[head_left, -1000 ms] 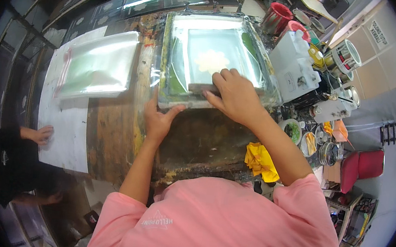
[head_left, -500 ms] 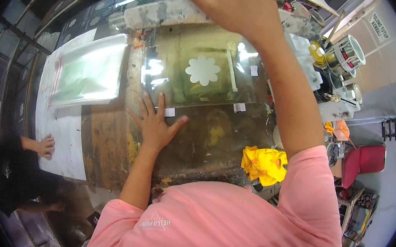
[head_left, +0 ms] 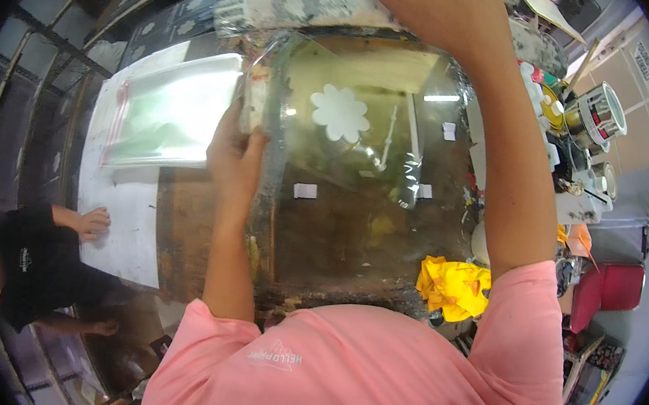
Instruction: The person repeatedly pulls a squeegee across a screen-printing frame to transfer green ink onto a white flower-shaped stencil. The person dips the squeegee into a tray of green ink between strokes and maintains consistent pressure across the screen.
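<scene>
Printing screen (head_left: 373, 20) raised (flower print (head_left: 338, 113) beneath); both hands' fingers (head_left: 246, 144) grip it.

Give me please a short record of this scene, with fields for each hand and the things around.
left hand: grips the left edge of the clear sheet
right hand: on the raised frame at the top
sheet: bears a white flower shape
table: dark, stained; yellow rag at its right
far left: another person, hand on white paper
</scene>
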Tool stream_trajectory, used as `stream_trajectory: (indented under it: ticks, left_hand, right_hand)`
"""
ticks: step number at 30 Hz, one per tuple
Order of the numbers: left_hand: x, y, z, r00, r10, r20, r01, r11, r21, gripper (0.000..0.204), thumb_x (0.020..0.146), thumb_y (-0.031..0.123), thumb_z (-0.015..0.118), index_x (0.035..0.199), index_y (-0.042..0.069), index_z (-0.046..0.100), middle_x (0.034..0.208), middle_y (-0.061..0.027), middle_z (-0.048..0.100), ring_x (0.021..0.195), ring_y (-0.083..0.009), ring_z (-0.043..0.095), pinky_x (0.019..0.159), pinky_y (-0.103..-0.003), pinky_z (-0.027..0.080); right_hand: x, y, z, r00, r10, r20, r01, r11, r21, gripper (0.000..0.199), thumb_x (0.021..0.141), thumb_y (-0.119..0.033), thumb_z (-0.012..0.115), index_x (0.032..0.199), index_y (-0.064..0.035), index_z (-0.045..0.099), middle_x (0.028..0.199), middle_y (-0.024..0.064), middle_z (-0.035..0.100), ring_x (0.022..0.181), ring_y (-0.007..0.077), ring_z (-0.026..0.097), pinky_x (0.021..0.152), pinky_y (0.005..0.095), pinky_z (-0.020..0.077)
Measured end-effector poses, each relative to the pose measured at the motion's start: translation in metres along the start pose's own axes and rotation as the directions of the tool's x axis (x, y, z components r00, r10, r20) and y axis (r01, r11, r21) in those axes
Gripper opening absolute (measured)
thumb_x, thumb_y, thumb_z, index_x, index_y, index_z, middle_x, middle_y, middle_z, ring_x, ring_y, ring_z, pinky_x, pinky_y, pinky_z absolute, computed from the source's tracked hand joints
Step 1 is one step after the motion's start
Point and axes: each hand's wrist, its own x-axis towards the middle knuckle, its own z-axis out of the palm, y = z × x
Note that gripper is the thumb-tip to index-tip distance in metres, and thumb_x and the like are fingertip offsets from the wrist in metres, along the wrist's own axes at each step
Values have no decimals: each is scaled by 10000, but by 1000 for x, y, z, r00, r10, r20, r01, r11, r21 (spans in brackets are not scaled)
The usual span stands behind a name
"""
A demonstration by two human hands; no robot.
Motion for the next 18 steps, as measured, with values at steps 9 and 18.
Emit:
stream_trajectory:
  ticks: [9, 18]
  left_hand:
    - [8, -118, -231, 960, -11, -280, 67, 979, 193, 634, 863, 2, 709, 1490, 11, 612, 860, -126, 761, 653, -83, 590, 643, -264, 489]
    - [7, -187, -314, 747, 468, -472, 479, 113, 871, 674, 899, 269, 795, 1501, 33, 607, 1323, -298, 687, 1263, -374, 644, 1079, -476, 470]
  right_hand:
    - [-14, -11, 7, 998, 53, 17, -53, 998, -17, 445, 940, -484, 646, 818, -63, 722, 826, 184, 730, 870, 356, 709, 842, 482, 470]
    - [-26, -2, 18, 999, -31, -28, 28, 994, -106, 493, 1022, -503, 606, 1130, -49, 767, 972, 222, 745, 866, 444, 684, 851, 499, 517]
